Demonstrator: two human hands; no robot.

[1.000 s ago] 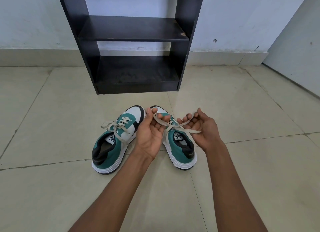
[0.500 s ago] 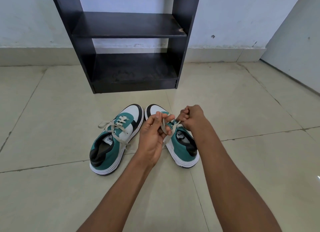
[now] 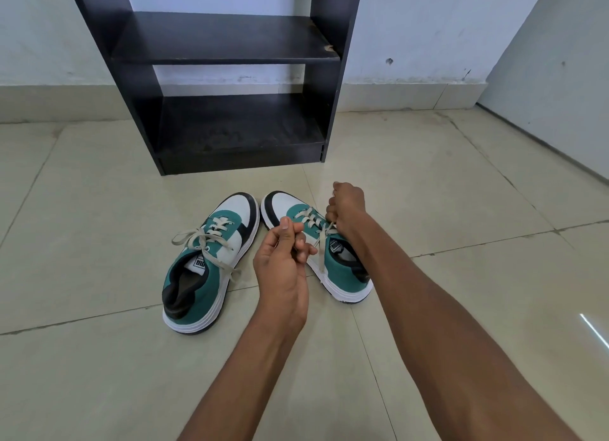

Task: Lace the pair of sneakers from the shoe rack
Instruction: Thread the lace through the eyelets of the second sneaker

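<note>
Two green, white and black sneakers stand side by side on the tiled floor, toes toward the rack. The left sneaker has its cream lace tied in a loose bow. Over the right sneaker, my left hand pinches one end of the cream lace near the tongue. My right hand is a closed fist above the shoe's right side and grips the other lace end. The lace runs taut between both hands.
A black shoe rack with two bare shelves stands against the pale wall just beyond the sneakers. A side wall closes in at the right. Beige floor tiles spread around the shoes.
My right hand has closed into a fist and moved up and away toward the rack, pulling the lace. My left hand drew back toward me, fingers closed on the other end.
</note>
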